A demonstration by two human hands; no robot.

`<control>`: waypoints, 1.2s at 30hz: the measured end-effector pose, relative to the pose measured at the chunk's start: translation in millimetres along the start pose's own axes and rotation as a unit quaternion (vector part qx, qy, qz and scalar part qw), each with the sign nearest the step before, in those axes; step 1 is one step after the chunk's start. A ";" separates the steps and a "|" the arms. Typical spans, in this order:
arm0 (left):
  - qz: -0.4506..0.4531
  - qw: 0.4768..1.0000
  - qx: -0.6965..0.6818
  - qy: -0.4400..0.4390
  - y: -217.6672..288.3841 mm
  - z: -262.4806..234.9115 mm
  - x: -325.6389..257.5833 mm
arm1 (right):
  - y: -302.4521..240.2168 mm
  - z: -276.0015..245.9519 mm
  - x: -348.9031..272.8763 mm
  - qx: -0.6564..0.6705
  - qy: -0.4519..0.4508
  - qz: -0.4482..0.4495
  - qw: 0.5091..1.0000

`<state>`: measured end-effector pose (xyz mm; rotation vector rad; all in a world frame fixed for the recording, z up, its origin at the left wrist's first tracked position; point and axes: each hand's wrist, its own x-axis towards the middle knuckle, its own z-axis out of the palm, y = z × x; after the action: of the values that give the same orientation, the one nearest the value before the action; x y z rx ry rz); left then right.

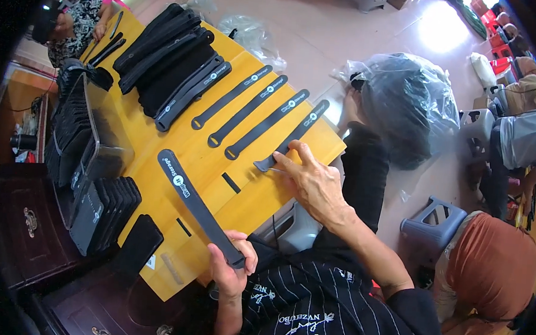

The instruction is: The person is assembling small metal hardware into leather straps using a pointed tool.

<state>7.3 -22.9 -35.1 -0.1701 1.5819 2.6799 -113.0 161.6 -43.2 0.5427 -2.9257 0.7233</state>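
Note:
My left hand [235,266] grips the lower end of a dark grey storage strap [199,209] with white lettering. The strap slants up and away over the yellow table, its rounded end far from me. At the table's right edge my right hand [312,184] has its fingers closed on another such strap [298,131], near its slotted end; the thumb is partly hidden. Left of that strap lie three more in a slanted row: one strap [269,123], a second strap [247,111] and a third strap [230,97], each with a slot at the near end.
Stacked black straps [164,60] cover the table's [209,173] far part. Black pieces fill a clear bin [107,134] at left, with a grey stack [107,210] nearby. A bagged dark bundle [409,108] stands on the floor. Another person [80,27] sits at the far end.

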 end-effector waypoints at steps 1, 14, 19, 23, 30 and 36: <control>0.001 1.000 0.004 0.001 0.4 0.8 -0.2 | 0.5 -1.3 -0.7 -0.011 -0.009 -0.007 1.000; -0.002 1.000 0.009 -0.009 0.7 9.0 -2.8 | -13.9 -7.9 -8.4 -0.034 -0.149 0.020 0.988; 0.011 1.000 0.012 -0.011 2.4 9.5 -5.3 | -16.0 -1.9 -12.1 -0.042 -0.137 0.007 0.990; -0.005 0.999 -0.042 -0.022 3.3 12.8 -4.2 | -13.4 2.1 -15.6 0.001 -0.080 0.018 0.997; 0.048 0.996 -0.069 -0.012 19.5 10.5 8.0 | -51.8 -63.4 -34.5 0.235 -0.013 0.026 0.972; 0.088 0.995 -0.024 0.031 13.9 22.1 22.0 | -65.5 -67.4 -60.1 0.387 -0.057 0.020 0.920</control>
<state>-17.4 -11.1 -14.8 -0.1214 1.6228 2.8747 -34.1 158.0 35.5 0.5770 -2.6475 1.9271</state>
